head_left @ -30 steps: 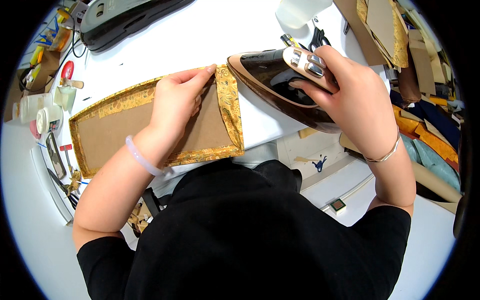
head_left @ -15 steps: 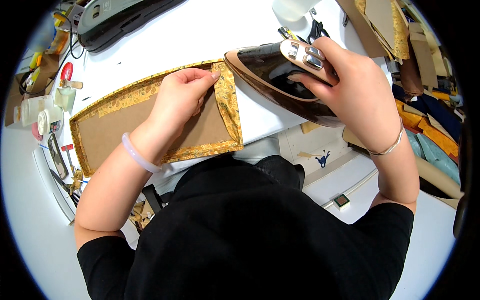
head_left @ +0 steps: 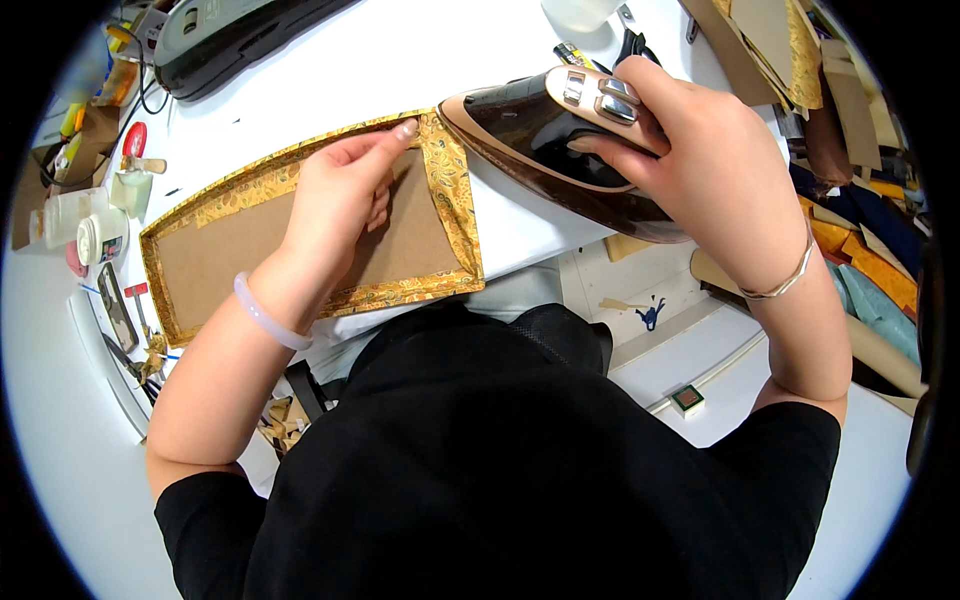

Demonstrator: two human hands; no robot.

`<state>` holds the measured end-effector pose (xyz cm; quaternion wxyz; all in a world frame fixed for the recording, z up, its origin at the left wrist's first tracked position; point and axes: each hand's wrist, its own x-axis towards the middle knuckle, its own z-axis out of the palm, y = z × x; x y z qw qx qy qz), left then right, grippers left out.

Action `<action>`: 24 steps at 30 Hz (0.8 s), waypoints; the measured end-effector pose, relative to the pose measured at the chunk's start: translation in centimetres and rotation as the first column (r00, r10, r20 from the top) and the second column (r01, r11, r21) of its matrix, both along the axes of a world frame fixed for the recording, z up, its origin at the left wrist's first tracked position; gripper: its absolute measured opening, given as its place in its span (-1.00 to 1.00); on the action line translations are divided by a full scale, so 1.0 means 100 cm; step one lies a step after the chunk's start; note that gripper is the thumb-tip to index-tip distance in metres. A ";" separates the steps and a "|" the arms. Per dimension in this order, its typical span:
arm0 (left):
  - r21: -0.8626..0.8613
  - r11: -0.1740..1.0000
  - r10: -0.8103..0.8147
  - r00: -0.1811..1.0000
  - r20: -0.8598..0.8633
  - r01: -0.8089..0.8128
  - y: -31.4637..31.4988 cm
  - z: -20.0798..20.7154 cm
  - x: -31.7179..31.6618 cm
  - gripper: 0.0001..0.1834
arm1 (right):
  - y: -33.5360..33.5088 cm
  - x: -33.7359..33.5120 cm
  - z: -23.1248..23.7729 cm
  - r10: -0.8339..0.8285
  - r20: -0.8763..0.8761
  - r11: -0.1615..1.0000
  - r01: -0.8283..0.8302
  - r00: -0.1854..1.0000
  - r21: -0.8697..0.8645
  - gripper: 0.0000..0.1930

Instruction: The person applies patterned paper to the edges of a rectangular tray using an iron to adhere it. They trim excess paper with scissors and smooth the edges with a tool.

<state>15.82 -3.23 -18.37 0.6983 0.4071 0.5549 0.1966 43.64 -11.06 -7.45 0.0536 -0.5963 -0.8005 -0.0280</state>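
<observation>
My right hand (head_left: 690, 150) grips the handle of a brown and black clothes iron (head_left: 530, 150). The iron's tip touches the corner of a shallow tray-like panel, whose edges are wrapped in gold patterned fabric (head_left: 452, 190) around a plain brown board (head_left: 240, 230). Over that board is my left hand (head_left: 345, 185), thumb and finger pressed together at the inside of the same far right corner. What the fingertips pinch there, if anything, is too small to make out. The other fingers curl in.
A black machine (head_left: 240, 40) stands at the far left of the white table (head_left: 330, 75). White jars (head_left: 100, 238) and a phone (head_left: 118, 308) lie at the left. Scissors (head_left: 635, 45) rest behind the iron. Fabric and leather pieces (head_left: 870, 270) are piled on the right.
My left hand has shifted a little left and away from me, off the end fabric strip toward the far corner. The iron has moved slightly left and away with my right hand.
</observation>
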 end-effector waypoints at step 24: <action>0.015 0.990 -0.140 0.990 -0.034 0.140 -0.010 0.002 -0.001 -0.78 | 0.004 -0.012 0.008 0.011 0.042 0.997 -0.007 0.999 -0.083 -0.59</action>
